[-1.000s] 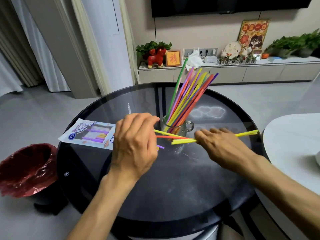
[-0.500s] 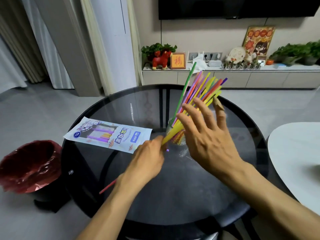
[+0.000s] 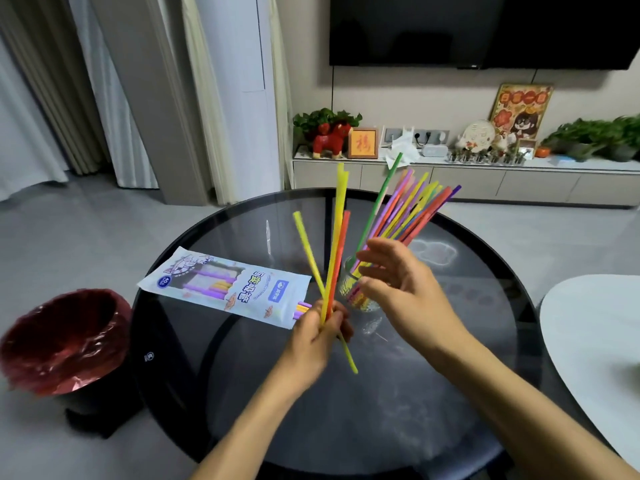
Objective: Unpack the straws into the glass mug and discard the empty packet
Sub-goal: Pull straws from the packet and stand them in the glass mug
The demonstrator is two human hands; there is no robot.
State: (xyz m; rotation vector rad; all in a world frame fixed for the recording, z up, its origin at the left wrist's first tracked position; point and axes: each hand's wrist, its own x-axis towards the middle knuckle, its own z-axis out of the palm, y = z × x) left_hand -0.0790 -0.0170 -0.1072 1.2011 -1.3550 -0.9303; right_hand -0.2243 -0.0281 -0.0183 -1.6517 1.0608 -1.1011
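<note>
Nearest to me, the left hand (image 3: 320, 336) has its grip closed round the lower part of 3 loose straws (image 3: 334, 258), 2 yellow and 1 orange-red, which fan upward from the fist, with 1 yellow end poking out below it. The right hand (image 3: 403, 296) hangs just beside them with its grip wide, fingers spread and holding nothing, in front of the glass mug (image 3: 353, 289). I'd judge the step in hand to be moving this small bunch across into the mug. The next move calls for squaring the 3 into one bundle, tipping their lower ends over the rim, and sliding them in beside the ones already standing without knocking the mug, which looks light and top-heavy.

The mug stands on the round dark glass surface (image 3: 381, 410), just beyond the hands, holding a thick spray of coloured straws (image 3: 412, 209) that lean away to the right.

To the left of the hands lies the packet (image 3: 225, 284), flat on the surface. It isn't empty: a few purple and yellow straws show at its open end and through its window, so I'd say more unpacking remains before it can be thrown away.

Off the surface's left edge, on the floor, sits a bin (image 3: 59, 344) lined with a red bag; I can't make out anything inside it.
</note>
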